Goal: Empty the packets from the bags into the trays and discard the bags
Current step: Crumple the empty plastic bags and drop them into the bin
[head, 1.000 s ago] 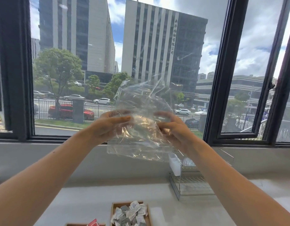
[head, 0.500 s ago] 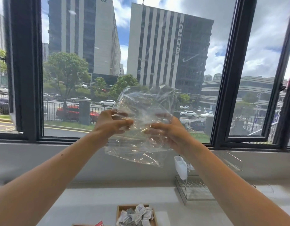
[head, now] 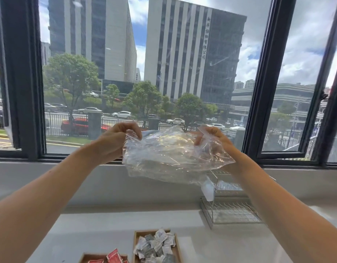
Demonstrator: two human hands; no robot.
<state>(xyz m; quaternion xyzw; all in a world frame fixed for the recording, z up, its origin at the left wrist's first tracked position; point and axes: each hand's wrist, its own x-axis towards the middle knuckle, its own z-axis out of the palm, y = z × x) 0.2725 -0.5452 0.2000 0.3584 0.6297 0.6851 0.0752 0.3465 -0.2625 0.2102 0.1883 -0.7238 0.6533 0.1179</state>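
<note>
A clear, crumpled plastic bag (head: 173, 154) is stretched out at chest height in front of the window; I see no packets inside it. My left hand (head: 116, 139) pinches its upper left corner and my right hand (head: 215, 137) grips its upper right edge. Down on the white counter, a wooden tray (head: 135, 242) holds several white and grey packets (head: 156, 245). To its left, another wooden tray (head: 84, 258) holds red packets (head: 112, 258), cut off by the frame's bottom edge.
A wire dish rack (head: 228, 207) with a white cup holder (head: 207, 188) stands on the counter at the right, against the wall. A grey sill and dark window frames run behind my hands.
My hands have moved apart and pulled the bag from a tall bunched shape into a wide, flat spread. The view has tilted down slightly, so more of the trays shows.
</note>
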